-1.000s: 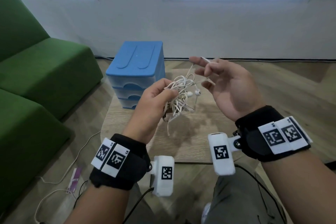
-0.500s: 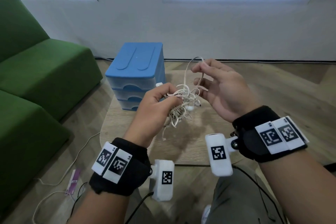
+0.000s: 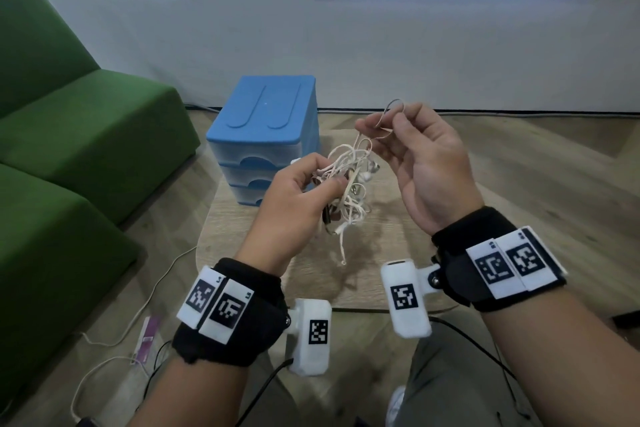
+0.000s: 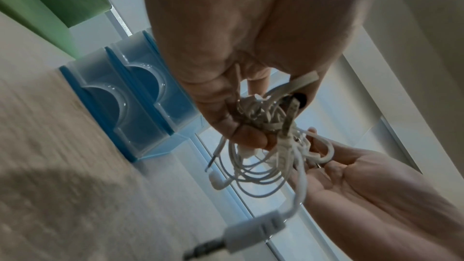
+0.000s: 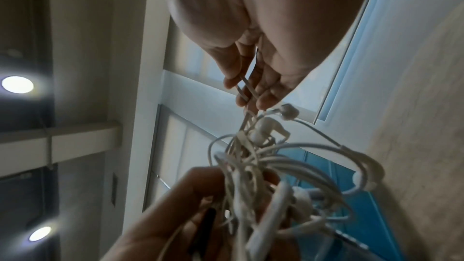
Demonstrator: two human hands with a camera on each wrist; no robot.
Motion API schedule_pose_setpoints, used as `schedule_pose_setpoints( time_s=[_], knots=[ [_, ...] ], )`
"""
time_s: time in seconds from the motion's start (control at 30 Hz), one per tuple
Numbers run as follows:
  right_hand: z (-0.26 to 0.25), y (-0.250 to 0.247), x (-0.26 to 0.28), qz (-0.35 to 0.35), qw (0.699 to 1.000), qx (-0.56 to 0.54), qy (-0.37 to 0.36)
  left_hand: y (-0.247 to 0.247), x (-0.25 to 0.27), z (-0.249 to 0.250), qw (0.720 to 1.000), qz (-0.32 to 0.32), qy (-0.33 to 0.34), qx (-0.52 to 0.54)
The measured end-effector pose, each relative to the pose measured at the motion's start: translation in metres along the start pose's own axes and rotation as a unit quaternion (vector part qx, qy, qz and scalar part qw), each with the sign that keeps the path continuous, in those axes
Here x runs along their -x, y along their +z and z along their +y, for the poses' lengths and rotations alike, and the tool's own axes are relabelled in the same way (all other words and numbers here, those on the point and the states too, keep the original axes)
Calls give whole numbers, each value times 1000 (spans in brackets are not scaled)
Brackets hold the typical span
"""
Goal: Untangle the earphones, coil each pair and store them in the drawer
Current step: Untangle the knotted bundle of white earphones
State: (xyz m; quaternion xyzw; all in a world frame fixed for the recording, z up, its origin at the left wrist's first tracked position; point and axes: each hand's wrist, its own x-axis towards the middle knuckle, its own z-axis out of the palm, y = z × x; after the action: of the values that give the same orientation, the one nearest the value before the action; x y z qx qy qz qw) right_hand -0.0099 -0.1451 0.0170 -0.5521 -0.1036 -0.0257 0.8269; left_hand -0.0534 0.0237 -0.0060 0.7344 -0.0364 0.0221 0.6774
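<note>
The left hand point(image 3: 294, 198) grips a tangled bundle of white earphones point(image 3: 346, 184) above the wooden table point(image 3: 242, 229). Just beyond the bundle, the right hand point(image 3: 419, 163) pinches one raised cable loop point(image 3: 391, 114). Behind the bundle stands the blue drawer unit point(image 3: 266, 135), drawers shut.

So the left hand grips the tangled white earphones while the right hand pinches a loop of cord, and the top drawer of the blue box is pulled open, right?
Not quite: every drawer of the blue box is closed, as the head view shows.
</note>
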Motion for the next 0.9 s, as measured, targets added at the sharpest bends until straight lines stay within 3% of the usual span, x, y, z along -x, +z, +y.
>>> schedule_pose_setpoints(
  time_s=[0.07, 0.17, 0.37, 0.57, 0.9],
  knots=[
    [0, 0, 1, -1, 1000, 14, -23, -1, -1, 1, 1000, 6, -4, -12],
    [-6, -4, -2, -21, 999, -3, 34, -1, 0, 0, 1000, 15, 2, -23],
    [-8, -21, -7, -34, 979, 181, 88, 1, 5, -2, 999, 37, 20, -32],
    [-15, -26, -6, -42, 972, 194, 125, 1, 3, -1, 999, 28, 21, -30],
    [-34, -21, 3, -153, 930, 329, 58, 0, 7, 2, 999, -17, 29, -41]
  ],
)
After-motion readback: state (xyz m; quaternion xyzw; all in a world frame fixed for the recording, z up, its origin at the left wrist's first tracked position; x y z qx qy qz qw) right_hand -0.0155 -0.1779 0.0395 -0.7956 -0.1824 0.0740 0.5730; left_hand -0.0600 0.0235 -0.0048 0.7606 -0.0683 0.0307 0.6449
